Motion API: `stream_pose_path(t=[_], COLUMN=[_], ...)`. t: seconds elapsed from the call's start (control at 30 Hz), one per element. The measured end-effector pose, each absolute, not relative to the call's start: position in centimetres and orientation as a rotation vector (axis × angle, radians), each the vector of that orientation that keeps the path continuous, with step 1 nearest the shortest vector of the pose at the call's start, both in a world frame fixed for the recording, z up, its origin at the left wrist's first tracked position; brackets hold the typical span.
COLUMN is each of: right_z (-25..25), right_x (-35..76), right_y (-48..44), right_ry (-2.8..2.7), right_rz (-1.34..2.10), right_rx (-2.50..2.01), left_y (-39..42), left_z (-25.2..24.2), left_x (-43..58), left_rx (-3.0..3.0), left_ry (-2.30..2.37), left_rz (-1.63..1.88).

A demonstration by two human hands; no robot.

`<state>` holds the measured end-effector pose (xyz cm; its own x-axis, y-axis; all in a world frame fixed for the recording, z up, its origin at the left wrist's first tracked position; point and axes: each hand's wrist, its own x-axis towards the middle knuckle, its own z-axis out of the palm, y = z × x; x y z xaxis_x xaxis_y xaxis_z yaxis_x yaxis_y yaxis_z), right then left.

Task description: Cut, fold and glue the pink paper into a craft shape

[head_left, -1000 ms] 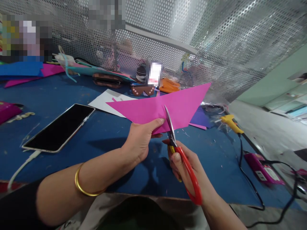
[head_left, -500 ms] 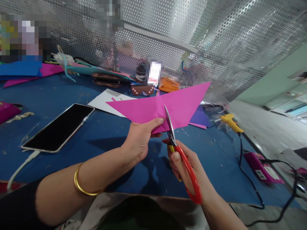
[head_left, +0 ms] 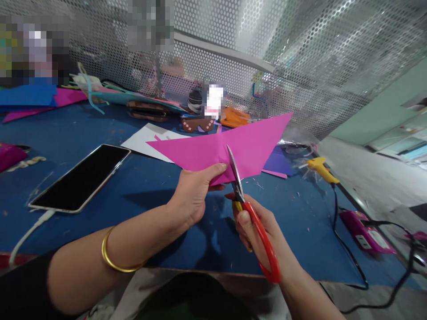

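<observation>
While the left hand (head_left: 193,193) pinches pink paper (head_left: 250,146) | right hand (head_left: 255,240) clasps scissors (head_left: 255,218), one blade before paper | magenta box (head_left: 362,231) right of paper, too blurred to read | pose unchanged

the head view drifts slightly; the four-sided bright pink paper (head_left: 250,146) and red-handled metal scissors (head_left: 256,222) appear a touch further left.

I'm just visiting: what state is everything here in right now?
Pink paper: raised, pinched by left hand.
Scissors: gripped by right hand, one blade in front of the paper.
Phone: flat, screen dark, cable attached.
Glue gun: lying down; hot or cold, unclear.
White sheet: lying flat, partly hidden.
Gold bangle: worn.
</observation>
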<state>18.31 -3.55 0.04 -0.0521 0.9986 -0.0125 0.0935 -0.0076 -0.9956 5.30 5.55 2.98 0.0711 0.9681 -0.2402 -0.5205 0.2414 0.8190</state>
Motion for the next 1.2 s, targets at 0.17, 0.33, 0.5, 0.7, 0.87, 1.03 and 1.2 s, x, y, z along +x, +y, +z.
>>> stream_pose_path(t=[0.17, 0.33, 0.5, 0.7, 0.87, 1.03, 1.2], right_z=[0.1, 0.0, 0.0, 0.0, 0.0, 0.8, 1.5], right_x=[18.4, 18.4, 18.3, 18.4, 18.4, 18.8, 19.1], right_y=[-3.5, -3.4, -3.6, -3.5, -3.5, -3.6, -3.7], right_ry=[-1.312, -1.317, -1.303, -1.301, -1.306, -1.333, -1.348], right_rz=[1.214, 1.216, 1.225, 1.224, 1.223, 1.259, 1.287], right_rx=[-1.269, -1.262, -1.243, -1.221, -1.218, -1.204, -1.195], left_y=[5.6, 5.6, 5.6, 5.6, 5.6, 5.6, 5.5], left_z=[2.9, 2.9, 2.9, 3.0, 3.2, 3.4, 3.5], left_x=[5.2, 5.2, 5.2, 5.3, 5.2, 5.1, 5.0], left_rx=[0.621, 0.61, 0.619, 0.617, 0.612, 0.606, 0.606], left_ry=[0.898, 0.906, 0.902, 0.915, 0.912, 0.922, 0.892], left_rz=[1.241, 1.239, 1.238, 1.223, 1.218, 1.188, 1.182])
